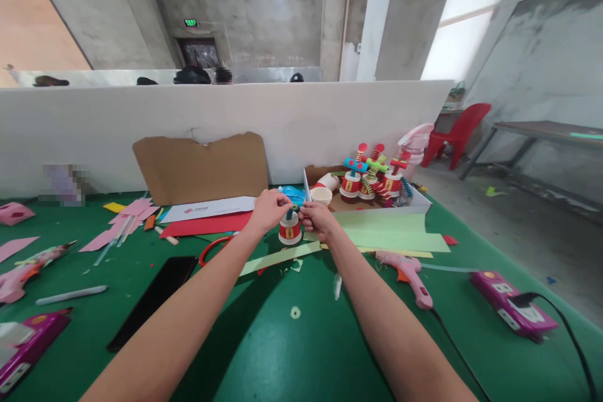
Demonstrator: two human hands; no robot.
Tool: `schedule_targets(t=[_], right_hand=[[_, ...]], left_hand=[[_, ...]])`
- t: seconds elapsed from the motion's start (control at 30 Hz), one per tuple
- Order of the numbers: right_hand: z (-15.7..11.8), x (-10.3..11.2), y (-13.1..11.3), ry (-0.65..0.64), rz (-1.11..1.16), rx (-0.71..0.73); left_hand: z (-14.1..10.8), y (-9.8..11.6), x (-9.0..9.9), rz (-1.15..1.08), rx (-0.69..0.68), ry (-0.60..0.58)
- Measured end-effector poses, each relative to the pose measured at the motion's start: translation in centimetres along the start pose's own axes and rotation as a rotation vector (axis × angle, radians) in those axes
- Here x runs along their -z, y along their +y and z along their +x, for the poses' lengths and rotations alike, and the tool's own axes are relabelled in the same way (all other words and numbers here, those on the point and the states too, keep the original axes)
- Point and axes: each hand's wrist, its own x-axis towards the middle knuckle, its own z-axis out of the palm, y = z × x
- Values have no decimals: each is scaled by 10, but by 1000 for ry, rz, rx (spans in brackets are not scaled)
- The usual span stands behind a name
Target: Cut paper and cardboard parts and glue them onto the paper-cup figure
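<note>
Bare concrete walls (264,6) and pillars (405,12) close the room. A white partition (94,125) runs across behind the green table (301,352). On the right, daylight comes through a big window (471,19); below it stand a red chair (459,129) and a dark bench (546,132) on the grey floor (518,226). A green exit sign (191,22) glows above a far door (200,51).

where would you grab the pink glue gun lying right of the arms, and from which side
Take the pink glue gun by its handle, the fatter pink end toward the green paper sheets, coming down from above. It lies flat on the green table with its cord trailing off the near end toward the table edge, so the right hand is probably the closer one.
</note>
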Motion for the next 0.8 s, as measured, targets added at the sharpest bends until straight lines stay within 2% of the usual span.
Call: schedule_targets(t=[0.47,0.53,0.63,0.7,0.8], right_hand=[[2,-7,10,99,-43,131],[2,-7,11,112,-71,145],[2,-5,11,123,-113,167],[2,-5,12,137,-133,182],[1,-6,13,164,-141,182]], left_hand=[[-9,13,1,39,76,8],[-11,11,6,6,72,53],[-21,0,20,-95,73,200],[-33,-10,31,-144,111,291],[-56,-23,38,-193,207,337]])
